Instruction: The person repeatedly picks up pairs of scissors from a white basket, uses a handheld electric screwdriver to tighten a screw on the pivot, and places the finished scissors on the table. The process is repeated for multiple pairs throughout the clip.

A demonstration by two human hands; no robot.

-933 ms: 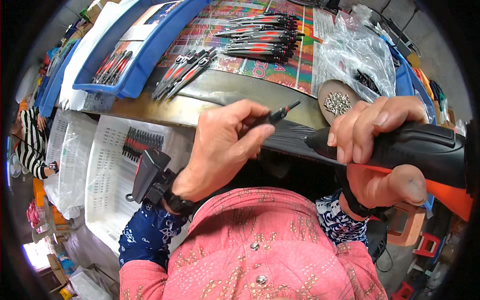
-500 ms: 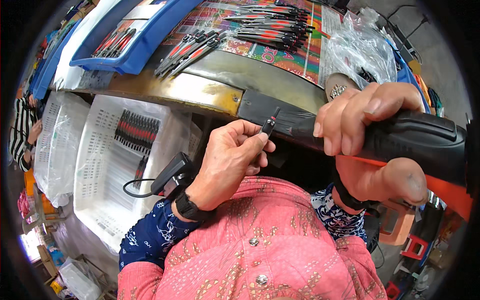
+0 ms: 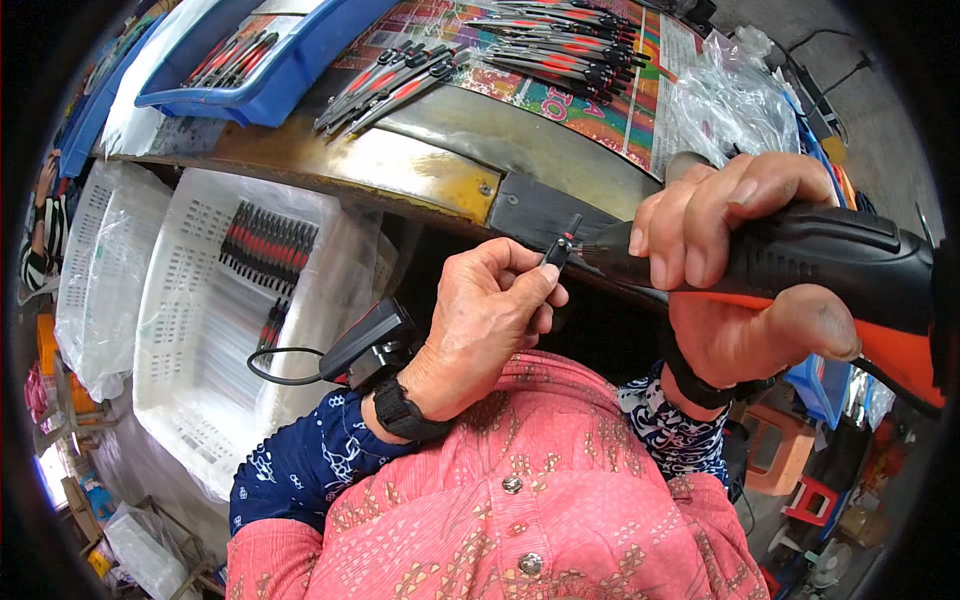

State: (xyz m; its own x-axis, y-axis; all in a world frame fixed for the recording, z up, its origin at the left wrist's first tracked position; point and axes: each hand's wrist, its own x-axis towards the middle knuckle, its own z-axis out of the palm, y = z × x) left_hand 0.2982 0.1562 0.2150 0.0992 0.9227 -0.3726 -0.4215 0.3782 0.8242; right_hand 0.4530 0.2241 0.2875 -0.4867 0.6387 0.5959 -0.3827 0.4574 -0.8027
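Observation:
Pinched between the thumb and fingers of my left hand (image 3: 485,315) is a small slim black piece (image 3: 558,252) with a narrow end pointing up and a shiny spot like a screw head. My right hand (image 3: 695,230) wraps around a black and orange electric screwdriver (image 3: 830,255), fingers over the top and thumb below. The screwdriver's tip points left at the black piece and is right beside it; whether they touch I cannot tell. Part of the piece is hidden by my left fingers.
A white basket (image 3: 150,350) at left holds rows of black-and-red pieces (image 3: 265,250). Across the metal-edged table lie a blue tray (image 3: 250,100), grey-and-red slim tools (image 3: 390,85), a larger pile of them (image 3: 570,50) and clear plastic bags (image 3: 735,100). A person (image 3: 45,225) is at far left.
My left hand has moved slightly right with the black piece, closer to the screwdriver's tip. The view has shifted a little. Both hands keep their hold.

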